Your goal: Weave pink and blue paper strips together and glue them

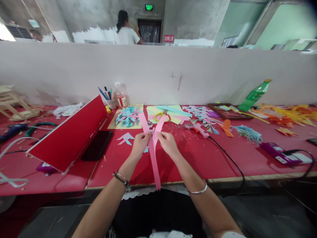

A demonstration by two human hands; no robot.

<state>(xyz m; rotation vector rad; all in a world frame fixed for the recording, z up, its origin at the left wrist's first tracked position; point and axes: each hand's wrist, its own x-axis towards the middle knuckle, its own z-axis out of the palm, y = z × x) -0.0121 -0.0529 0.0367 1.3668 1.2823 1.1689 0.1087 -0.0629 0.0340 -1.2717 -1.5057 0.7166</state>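
A person sits at a long red table, seen from their own head looking down at both bare hands. The left hand and right hand meet close together above the table, each with fingers pinched shut on pink paper strips. Two strips rise from the fingers and splay away from the person in a V, one leaning left, one right. Below the fingers a single long strip hangs straight toward the person, past the table's near edge. So the paper's long axis runs away-and-toward, right between the two hands, and both hands are equally near it.

Beyond the fingers lie yellow-handled scissors on sheets of coloured paper, well out of reach of the fingertips. To the left of them sits a pile of blue paper cut-outs, then a cup of pens. Further left of the left hand, a red board is propped at a slant, with a black phone beside it. Right of the right hand runs a black cable; farther off stands a tilted green bottle.

A pale partition wall backs the table. Beyond it a person stands in a concrete room.
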